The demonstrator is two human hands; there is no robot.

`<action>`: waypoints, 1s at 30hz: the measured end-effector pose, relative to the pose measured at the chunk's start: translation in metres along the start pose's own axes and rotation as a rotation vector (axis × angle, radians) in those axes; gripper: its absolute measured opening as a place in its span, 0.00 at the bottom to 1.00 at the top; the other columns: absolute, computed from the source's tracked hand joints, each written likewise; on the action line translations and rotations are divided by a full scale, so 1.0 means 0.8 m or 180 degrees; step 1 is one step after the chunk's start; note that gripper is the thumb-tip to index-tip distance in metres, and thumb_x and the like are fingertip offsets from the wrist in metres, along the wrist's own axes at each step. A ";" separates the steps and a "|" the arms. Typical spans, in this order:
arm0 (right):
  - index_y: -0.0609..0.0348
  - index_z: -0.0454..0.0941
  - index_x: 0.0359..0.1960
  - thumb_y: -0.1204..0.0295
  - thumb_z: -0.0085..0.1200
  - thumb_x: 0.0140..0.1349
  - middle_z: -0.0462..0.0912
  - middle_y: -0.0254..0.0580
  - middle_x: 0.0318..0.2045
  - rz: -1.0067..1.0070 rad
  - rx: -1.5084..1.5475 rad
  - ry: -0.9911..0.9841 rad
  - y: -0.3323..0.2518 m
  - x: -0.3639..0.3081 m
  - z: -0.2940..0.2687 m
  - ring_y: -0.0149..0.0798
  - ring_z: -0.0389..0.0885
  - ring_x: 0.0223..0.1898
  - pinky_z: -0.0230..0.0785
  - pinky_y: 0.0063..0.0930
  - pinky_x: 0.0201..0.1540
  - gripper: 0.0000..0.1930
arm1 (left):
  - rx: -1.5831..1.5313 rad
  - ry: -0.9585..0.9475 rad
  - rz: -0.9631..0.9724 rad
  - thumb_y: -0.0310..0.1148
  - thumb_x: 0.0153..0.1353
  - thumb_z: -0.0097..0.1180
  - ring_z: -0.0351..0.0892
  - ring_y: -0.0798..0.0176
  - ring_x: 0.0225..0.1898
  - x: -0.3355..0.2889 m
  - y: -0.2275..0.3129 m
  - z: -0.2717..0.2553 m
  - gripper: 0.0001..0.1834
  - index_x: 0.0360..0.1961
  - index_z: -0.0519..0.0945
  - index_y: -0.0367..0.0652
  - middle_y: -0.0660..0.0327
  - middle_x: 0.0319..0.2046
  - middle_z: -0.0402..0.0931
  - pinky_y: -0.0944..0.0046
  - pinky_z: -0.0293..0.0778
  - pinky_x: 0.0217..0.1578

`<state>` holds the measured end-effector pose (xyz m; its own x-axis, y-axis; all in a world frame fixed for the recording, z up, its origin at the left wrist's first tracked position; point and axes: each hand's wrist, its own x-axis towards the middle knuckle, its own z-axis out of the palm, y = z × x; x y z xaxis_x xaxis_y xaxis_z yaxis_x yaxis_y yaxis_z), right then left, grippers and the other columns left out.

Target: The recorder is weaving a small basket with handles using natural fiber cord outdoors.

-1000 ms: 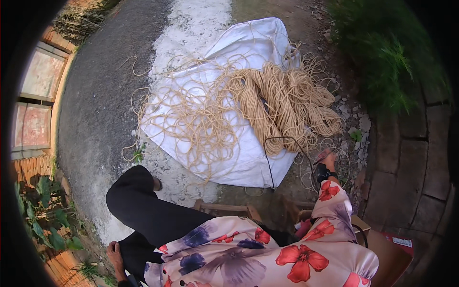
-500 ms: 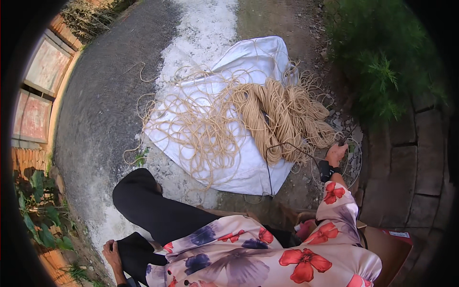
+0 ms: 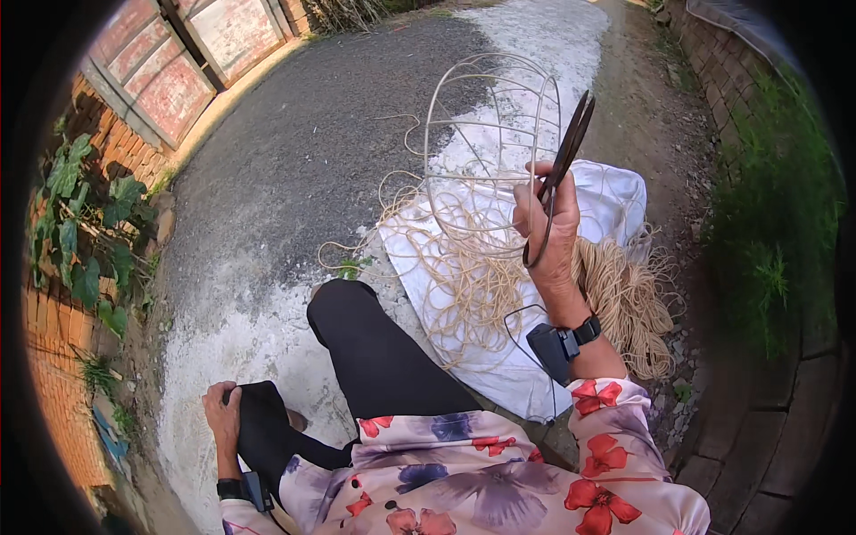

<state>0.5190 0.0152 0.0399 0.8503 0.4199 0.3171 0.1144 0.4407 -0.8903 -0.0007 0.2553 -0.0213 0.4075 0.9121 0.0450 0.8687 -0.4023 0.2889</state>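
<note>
Raised in front of me, my right hand [image 3: 553, 227] grips a pair of dark iron scissors [image 3: 572, 143], blades pointing up and close together. The same hand also has hold of a rounded, basket-like wire frame [image 3: 499, 111], which stands up to its left. Beneath, loose loops of beige cord [image 3: 481, 267] tangle over a white woven sheet [image 3: 535, 379]. Thick hanks of the same cord [image 3: 629, 299] lie behind my right forearm, partly hidden by it. My left hand [image 3: 221, 415] rests on my black-trousered left knee, holding nothing, its fingertips partly hidden.
A grey paved lane [image 3: 294, 134] with a whitish concrete strip runs ahead. Weathered red doors [image 3: 160, 76] and leafy plants [image 3: 85, 223] border the left. Feathery green foliage [image 3: 767, 267] and stone blocks [image 3: 758, 446] stand on the right.
My right hand has come up from the ground beside the cord hanks, lifting the scissors and wire frame into the middle. My view has tilted up and turned left. My left hand stays on the knee.
</note>
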 end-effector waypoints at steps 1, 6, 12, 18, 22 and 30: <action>0.59 0.68 0.49 0.76 0.56 0.59 0.63 0.22 0.20 0.0090 0.0323 -0.0262 -0.011 0.001 0.037 0.17 0.59 0.19 0.50 0.14 0.20 0.17 | -0.0034 0.0103 -0.0029 0.32 0.54 0.60 0.71 0.51 0.45 -0.009 -0.001 -0.005 0.10 0.37 0.81 0.42 0.56 0.39 0.78 0.56 0.65 0.51; 0.66 0.66 0.51 0.73 0.55 0.58 0.65 0.27 0.21 0.0694 0.1853 -0.1658 -0.022 -0.030 0.191 0.19 0.59 0.16 0.51 0.14 0.18 0.21 | -0.0559 0.1144 -0.0537 0.33 0.57 0.59 0.72 0.54 0.48 -0.091 -0.040 -0.028 0.14 0.44 0.78 0.41 0.55 0.43 0.76 0.58 0.65 0.52; 0.64 0.69 0.49 0.78 0.53 0.58 0.68 0.29 0.23 0.0648 0.0969 -0.2773 0.004 -0.141 0.314 0.20 0.64 0.19 0.55 0.15 0.21 0.16 | -0.1400 0.1216 -0.2533 0.32 0.60 0.57 0.80 0.63 0.36 -0.328 -0.129 0.000 0.12 0.41 0.81 0.36 0.57 0.33 0.82 0.64 0.75 0.40; 0.57 0.73 0.47 0.79 0.53 0.57 0.66 0.23 0.28 0.0699 -0.0634 -0.4188 0.008 -0.234 0.366 0.19 0.63 0.27 0.53 0.13 0.30 0.15 | -0.2508 0.0643 -0.4173 0.38 0.54 0.60 0.80 0.66 0.27 -0.537 -0.116 0.151 0.14 0.37 0.83 0.39 0.60 0.26 0.82 0.65 0.76 0.31; 0.59 0.70 0.49 0.75 0.51 0.60 0.66 0.25 0.23 0.1078 -0.0284 -0.4530 0.011 -0.284 0.377 0.17 0.63 0.20 0.51 0.11 0.21 0.14 | -0.1936 -0.0633 -0.3162 0.45 0.59 0.50 0.78 0.41 0.46 -0.600 -0.085 0.232 0.21 0.42 0.82 0.40 0.43 0.41 0.80 0.53 0.72 0.46; 0.58 0.70 0.49 0.73 0.53 0.61 0.67 0.23 0.21 0.0967 -0.1436 -0.4580 -0.011 -0.314 0.410 0.17 0.66 0.19 0.51 0.10 0.17 0.15 | -0.3450 0.0786 -0.4242 0.37 0.58 0.57 0.80 0.65 0.31 -0.544 -0.148 0.262 0.14 0.41 0.82 0.39 0.59 0.31 0.82 0.63 0.74 0.33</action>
<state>0.1359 0.1661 0.0751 -0.3000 0.9499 -0.0880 0.4007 0.0417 -0.9153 -0.2219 -0.1103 -0.2753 -0.5120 0.5782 -0.6352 -0.0646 0.7115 0.6998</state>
